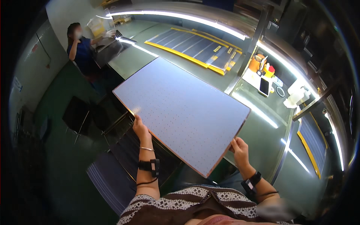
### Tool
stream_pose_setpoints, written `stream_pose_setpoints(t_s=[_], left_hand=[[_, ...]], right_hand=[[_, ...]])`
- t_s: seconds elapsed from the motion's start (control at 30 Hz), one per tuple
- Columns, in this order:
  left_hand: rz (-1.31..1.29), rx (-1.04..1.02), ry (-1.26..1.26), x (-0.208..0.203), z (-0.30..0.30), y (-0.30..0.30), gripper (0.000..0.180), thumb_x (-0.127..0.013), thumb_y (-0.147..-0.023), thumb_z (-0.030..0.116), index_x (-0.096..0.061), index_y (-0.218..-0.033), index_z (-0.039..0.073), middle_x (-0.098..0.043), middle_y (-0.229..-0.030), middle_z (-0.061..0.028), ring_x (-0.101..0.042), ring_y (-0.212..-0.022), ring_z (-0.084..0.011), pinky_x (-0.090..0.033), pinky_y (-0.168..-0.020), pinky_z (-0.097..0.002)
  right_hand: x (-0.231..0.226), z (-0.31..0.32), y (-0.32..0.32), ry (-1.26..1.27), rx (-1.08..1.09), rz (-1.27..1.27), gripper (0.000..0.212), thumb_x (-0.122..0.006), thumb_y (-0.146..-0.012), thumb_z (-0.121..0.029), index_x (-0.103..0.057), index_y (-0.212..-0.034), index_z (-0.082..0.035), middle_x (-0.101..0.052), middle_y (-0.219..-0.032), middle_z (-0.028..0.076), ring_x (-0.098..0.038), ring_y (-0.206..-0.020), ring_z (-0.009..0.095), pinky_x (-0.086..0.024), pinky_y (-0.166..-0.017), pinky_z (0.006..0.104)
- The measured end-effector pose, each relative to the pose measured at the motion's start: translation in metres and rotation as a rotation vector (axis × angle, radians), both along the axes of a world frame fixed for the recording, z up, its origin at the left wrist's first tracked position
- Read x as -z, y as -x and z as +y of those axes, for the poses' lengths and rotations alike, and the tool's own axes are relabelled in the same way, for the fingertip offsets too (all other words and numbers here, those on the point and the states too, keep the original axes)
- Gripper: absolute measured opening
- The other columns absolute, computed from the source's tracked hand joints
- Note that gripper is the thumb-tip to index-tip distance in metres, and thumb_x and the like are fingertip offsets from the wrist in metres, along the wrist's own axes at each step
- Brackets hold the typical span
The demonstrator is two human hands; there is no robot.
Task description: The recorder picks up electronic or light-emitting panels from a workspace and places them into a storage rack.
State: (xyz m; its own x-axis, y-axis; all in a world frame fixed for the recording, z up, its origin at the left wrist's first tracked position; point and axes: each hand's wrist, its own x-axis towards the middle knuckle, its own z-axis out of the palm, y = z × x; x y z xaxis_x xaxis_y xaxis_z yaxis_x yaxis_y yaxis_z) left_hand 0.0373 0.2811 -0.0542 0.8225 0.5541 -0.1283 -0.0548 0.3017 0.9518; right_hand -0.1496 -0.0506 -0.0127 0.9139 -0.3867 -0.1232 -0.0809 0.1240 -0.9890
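A large rectangular panel (183, 112), pale blue-grey with rows of tiny dots and a copper-coloured edge, is held up in front of me at a slant. My left hand (141, 128) is closed on its near left edge, with the fingers partly hidden beneath. At the right edge, close to the near corner, my right hand (240, 150) pinches the panel between thumb and fingers. The underside of the panel does not show. It covers part of the green worktable (258, 140) behind it.
Dark striped panels with yellow edging (191, 48) lie on the table's far side. A phone (264, 86), a tape roll (280, 92) and white bottles (296, 95) stand to the right, past a metal post (255, 41). A co-worker (84, 54) sits far left; dark stools (77, 114) are nearer.
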Motion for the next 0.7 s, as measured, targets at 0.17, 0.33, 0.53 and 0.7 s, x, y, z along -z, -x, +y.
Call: stream_pose_setpoints(t_s=[0.17, 0.33, 0.53, 0.7], left_hand=[[-0.256, 0.011, 0.000, -0.044, -0.010, 0.021, 0.047, -0.042, -0.091, 0.038, -0.053, -0.105, -0.006, -0.055, -0.073, -0.0025, -0.047, -0.056, -0.0054, -0.039, -0.049, -0.0198], [-0.526, 0.149, 0.126, -0.087, -0.036, 0.057, 0.048, -0.041, -0.092, 0.037, -0.048, -0.110, -0.007, -0.054, -0.111, -0.0141, -0.054, -0.099, -0.0184, -0.042, -0.086, -0.0284], [-0.696, 0.110, 0.095, -0.117, -0.052, 0.078, 0.037, -0.041, -0.093, 0.032, -0.054, -0.087, -0.002, -0.058, -0.081, -0.0038, -0.050, -0.071, -0.0076, -0.042, -0.067, -0.0212], [-0.775, 0.064, -0.047, -0.177, -0.078, 0.085, 0.035, -0.041, -0.094, 0.028, -0.043, -0.068, 0.004, -0.040, -0.062, 0.0051, -0.034, -0.058, -0.0036, -0.028, -0.050, -0.0202]], right_hand=[[-0.012, 0.003, 0.034, -0.084, 0.074, -0.081, 0.015, -0.047, -0.091, -0.011, -0.052, -0.081, -0.001, -0.052, -0.074, -0.001, -0.050, -0.067, 0.007, -0.045, -0.063, 0.0222], [-0.004, -0.013, 0.066, -0.080, 0.131, -0.215, 0.012, -0.045, -0.091, -0.009, -0.053, -0.086, -0.001, -0.053, -0.078, -0.002, -0.050, -0.070, 0.006, -0.046, -0.067, 0.0218], [0.001, -0.019, 0.097, -0.126, 0.171, -0.318, 0.012, -0.045, -0.091, -0.009, -0.054, -0.090, -0.002, -0.054, -0.080, -0.002, -0.051, -0.071, 0.005, -0.046, -0.066, 0.0215], [-0.009, -0.011, 0.107, -0.324, 0.294, -0.311, 0.011, -0.047, -0.091, -0.013, -0.053, -0.093, -0.004, -0.054, -0.086, -0.002, -0.051, -0.075, 0.007, -0.046, -0.068, 0.0231]])
